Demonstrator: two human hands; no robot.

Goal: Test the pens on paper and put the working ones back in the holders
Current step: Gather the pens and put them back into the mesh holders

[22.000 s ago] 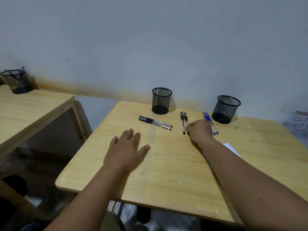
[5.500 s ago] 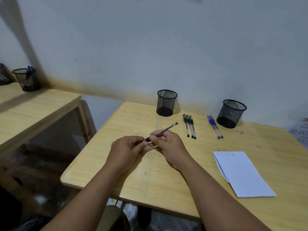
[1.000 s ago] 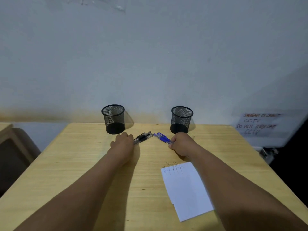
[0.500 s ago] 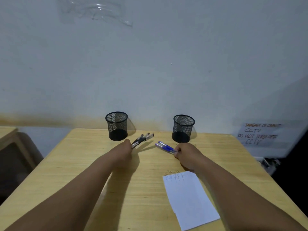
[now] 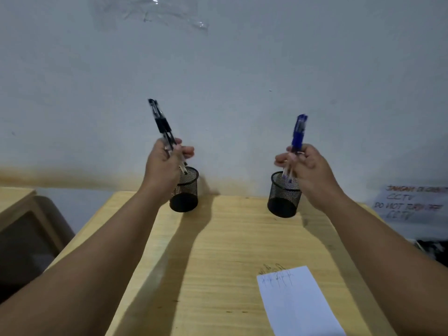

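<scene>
My left hand (image 5: 162, 163) grips a bunch of black pens (image 5: 161, 123), caps up, with their tips just over the rim of the left black mesh holder (image 5: 185, 195). My right hand (image 5: 306, 166) grips two blue pens (image 5: 298, 132), also caps up, their tips at the mouth of the right mesh holder (image 5: 282, 197). Both holders stand at the back of the wooden table (image 5: 218, 251) by the wall. A white sheet of paper (image 5: 298, 304) with scribbled test marks along its top edge lies at the front right.
A second wooden table (image 5: 14, 197) stands at the left, across a gap. A handwritten paper notice (image 5: 412, 202) hangs on the wall at the right. The white wall rises directly behind the holders.
Both hands have lifted their pens off the table and turned them upright over the two holders. The camera has tilted up and come closer.
</scene>
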